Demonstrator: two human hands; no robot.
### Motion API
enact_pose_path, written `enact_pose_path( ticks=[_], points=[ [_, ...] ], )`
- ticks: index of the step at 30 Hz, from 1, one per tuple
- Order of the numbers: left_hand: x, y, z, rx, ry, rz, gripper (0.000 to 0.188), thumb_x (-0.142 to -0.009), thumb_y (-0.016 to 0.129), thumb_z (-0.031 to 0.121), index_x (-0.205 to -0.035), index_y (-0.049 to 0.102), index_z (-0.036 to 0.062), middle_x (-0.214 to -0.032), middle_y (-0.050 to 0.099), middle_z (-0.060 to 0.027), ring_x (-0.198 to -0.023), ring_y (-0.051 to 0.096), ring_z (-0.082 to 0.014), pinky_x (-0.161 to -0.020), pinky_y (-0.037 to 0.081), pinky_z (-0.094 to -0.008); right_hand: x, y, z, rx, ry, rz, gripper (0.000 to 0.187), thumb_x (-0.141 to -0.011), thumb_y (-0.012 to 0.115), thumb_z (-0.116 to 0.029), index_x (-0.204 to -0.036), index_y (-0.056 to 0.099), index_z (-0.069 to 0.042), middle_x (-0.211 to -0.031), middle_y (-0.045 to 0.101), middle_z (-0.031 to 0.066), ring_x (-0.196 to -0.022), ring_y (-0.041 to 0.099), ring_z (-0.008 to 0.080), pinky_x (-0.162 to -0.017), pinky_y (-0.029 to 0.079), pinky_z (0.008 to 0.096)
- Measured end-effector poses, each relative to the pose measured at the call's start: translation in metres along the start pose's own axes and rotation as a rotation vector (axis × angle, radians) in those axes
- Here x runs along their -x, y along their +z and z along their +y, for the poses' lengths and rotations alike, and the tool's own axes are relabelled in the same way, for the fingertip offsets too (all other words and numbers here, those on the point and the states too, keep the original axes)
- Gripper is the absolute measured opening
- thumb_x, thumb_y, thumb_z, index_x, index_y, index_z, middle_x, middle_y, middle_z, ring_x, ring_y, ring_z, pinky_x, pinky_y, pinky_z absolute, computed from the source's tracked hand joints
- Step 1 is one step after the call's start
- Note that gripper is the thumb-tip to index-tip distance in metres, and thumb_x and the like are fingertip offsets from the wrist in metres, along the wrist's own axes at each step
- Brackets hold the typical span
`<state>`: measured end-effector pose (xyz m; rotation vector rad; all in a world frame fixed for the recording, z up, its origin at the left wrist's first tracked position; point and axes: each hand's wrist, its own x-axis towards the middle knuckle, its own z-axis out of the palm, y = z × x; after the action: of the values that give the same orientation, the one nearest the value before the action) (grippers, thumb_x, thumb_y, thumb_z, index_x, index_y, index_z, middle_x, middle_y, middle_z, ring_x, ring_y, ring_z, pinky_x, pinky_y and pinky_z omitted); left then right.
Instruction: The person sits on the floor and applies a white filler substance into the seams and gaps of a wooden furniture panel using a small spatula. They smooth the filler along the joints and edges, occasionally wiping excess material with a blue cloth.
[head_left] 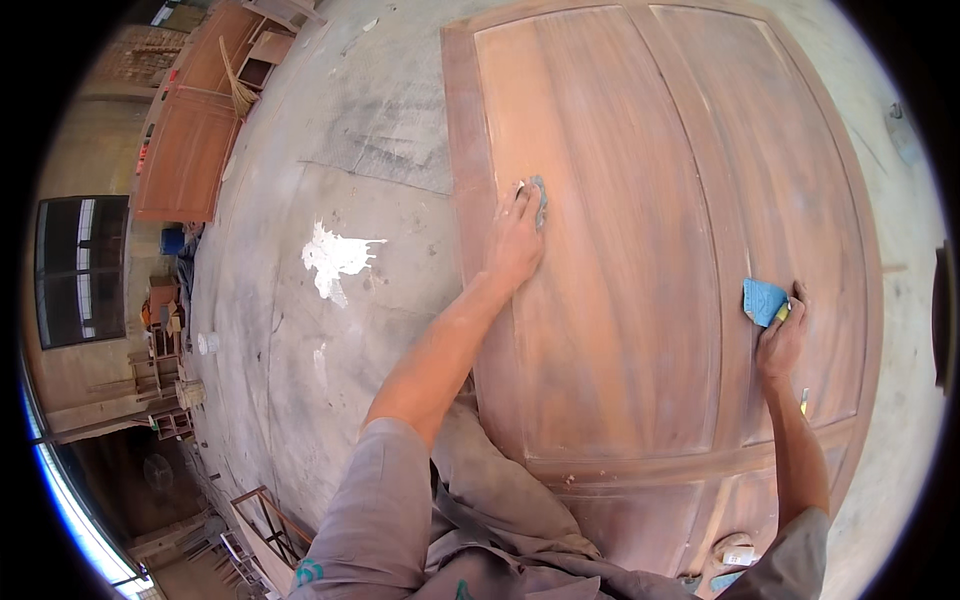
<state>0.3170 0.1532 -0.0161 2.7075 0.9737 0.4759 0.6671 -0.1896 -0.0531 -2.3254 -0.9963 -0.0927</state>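
A large brown wooden door (pixel 640 250) with recessed panels lies flat under both my hands. My left hand (pixel 517 240) presses a grey-blue pad (pixel 541 200), perhaps folded sandpaper, against the left panel near its pale, lighter strip. On the right panel, my right hand (pixel 780 345) grips a flat blue piece (pixel 763 301) with a slanted edge. Something yellow-green (pixel 783 312) shows between it and my fingers; I cannot tell its kind. Beside my right forearm lies a small yellow and white tool (pixel 804 402).
A white spill (pixel 336 258) marks the concrete floor at left. Further left stand reddish wooden panels (pixel 185 150), a broom (pixel 240 92) and a blue bucket (pixel 172 240). Near my right elbow, a round container (pixel 738 553) sits on the door's lower part.
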Motion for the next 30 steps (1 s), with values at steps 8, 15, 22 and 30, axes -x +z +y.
enact_pose_path(
  ticks=[8, 15, 22, 30],
  points=[
    [0.131, -0.011, 0.052, 0.035, -0.033, -0.085, 0.059, -0.097, 0.062, 0.005, -0.153, 0.047, -0.0096, -0.158, 0.049, -0.0277, -0.154, 0.037, -0.0444, -0.128, 0.03, -0.0565, -0.003, -0.011, 0.005, 0.034, 0.018, -0.003, 0.036, -0.09, 0.046, 0.013, -0.125, 0.05, 0.004, -0.159, 0.047, 0.0256, -0.151, 0.041, 0.0447, -0.125, 0.034, 0.0497],
    [0.035, 0.01, -0.005, -0.011, -0.119, 0.035, 0.053, -0.104, 0.056, 0.008, -0.152, 0.047, -0.0116, -0.156, 0.051, -0.0292, -0.153, 0.037, -0.0465, -0.128, 0.029, -0.0566, 0.007, -0.014, 0.004, 0.041, 0.016, -0.049, 0.034, -0.095, 0.044, 0.01, -0.128, 0.05, 0.004, -0.161, 0.044, 0.0255, -0.15, 0.041, 0.0451, -0.124, 0.035, 0.0485],
    [-0.099, -0.017, -0.074, -0.045, -0.165, -0.057, 0.053, -0.097, 0.06, 0.006, -0.147, 0.053, -0.011, -0.146, 0.058, -0.0316, -0.15, 0.041, -0.0467, -0.126, 0.034, -0.053, 0.005, -0.008, -0.007, 0.055, -0.002, -0.062, 0.038, -0.093, 0.046, 0.01, -0.131, 0.05, 0.006, -0.16, 0.046, 0.0236, -0.149, 0.043, 0.0447, -0.123, 0.037, 0.0491],
    [0.064, -0.022, -0.013, -0.119, 0.07, -0.049, 0.057, -0.086, 0.066, -0.001, -0.14, 0.056, -0.0145, -0.142, 0.061, -0.0304, -0.149, 0.045, -0.0442, -0.127, 0.033, -0.0553, -0.002, -0.013, 0.004, 0.063, 0.04, -0.017, 0.039, -0.092, 0.046, 0.01, -0.131, 0.05, 0.006, -0.16, 0.046, 0.0253, -0.146, 0.044, 0.0463, -0.121, 0.038, 0.0481]
  ],
)
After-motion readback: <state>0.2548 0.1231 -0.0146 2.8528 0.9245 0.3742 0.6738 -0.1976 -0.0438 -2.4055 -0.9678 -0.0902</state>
